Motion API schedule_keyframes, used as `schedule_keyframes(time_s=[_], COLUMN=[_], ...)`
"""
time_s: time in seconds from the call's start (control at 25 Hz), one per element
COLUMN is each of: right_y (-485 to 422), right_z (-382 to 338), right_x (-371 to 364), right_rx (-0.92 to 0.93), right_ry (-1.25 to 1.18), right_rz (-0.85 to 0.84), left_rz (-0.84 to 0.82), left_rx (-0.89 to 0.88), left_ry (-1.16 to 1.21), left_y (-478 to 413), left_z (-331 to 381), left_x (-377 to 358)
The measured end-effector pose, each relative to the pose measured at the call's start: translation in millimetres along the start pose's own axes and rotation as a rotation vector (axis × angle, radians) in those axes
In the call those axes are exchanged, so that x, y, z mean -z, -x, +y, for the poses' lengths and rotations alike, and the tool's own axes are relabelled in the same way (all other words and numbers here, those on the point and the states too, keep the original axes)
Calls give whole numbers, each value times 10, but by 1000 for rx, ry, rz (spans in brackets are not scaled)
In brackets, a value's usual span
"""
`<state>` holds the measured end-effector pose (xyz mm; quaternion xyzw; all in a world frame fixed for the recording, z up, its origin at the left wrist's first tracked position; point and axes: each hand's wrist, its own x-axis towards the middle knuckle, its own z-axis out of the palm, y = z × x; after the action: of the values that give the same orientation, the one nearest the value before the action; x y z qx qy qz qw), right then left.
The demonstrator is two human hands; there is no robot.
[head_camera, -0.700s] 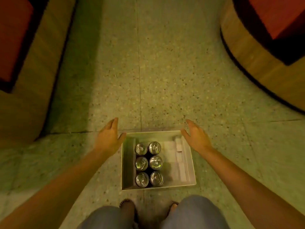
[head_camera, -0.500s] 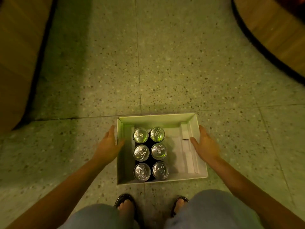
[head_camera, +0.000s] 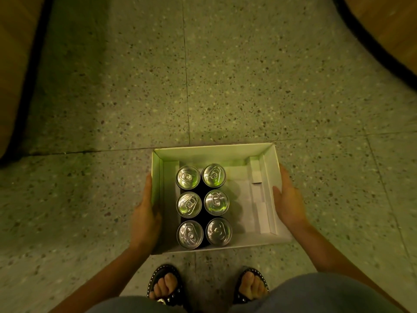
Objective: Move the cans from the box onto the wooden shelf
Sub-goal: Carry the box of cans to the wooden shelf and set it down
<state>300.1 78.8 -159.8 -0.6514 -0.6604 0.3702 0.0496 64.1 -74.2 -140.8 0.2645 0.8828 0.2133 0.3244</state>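
Observation:
A white open box [head_camera: 216,150] sits on the speckled floor right in front of my feet. Several silver-topped cans [head_camera: 204,205] stand upright in two rows in its left half. The right half holds only white cardboard inserts [head_camera: 258,199]. My left hand [head_camera: 145,214] is pressed flat against the box's left wall, thumb over the rim. My right hand [head_camera: 287,199] clasps the right wall, thumb inside the rim. The wooden shelf itself cannot be made out for certain.
A wooden unit with a dark base [head_camera: 13,71] runs along the left edge. A curved wooden piece with a black rim [head_camera: 383,35] fills the top right corner. My sandalled feet [head_camera: 164,285] stand just behind the box. Terrazzo floor [head_camera: 225,75] stretches ahead.
Both hands came down from above the far corners and closed on the box's two sides. The view has dropped closer to the box.

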Motion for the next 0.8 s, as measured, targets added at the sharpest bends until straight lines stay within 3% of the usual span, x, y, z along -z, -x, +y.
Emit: schedule_keyframes(time_s=[0.2, 0.32, 0.52, 0.8], right_y=[-41, 32, 524, 1670], right_z=[-256, -708, -2042, -4124], right_x=[262, 785, 2252, 4543], right_rx=[81, 139, 201, 294], right_ry=[-31, -66, -50, 16], right_rz=[9, 66, 105, 103], left_rz=[-14, 11, 37, 62], left_rx=[-34, -87, -205, -235], left_ry=[103, 107, 139, 97], left_y=[-103, -21, 560, 1582], left_z=[231, 683, 1890, 3585], left_x=[229, 738, 2273, 4707])
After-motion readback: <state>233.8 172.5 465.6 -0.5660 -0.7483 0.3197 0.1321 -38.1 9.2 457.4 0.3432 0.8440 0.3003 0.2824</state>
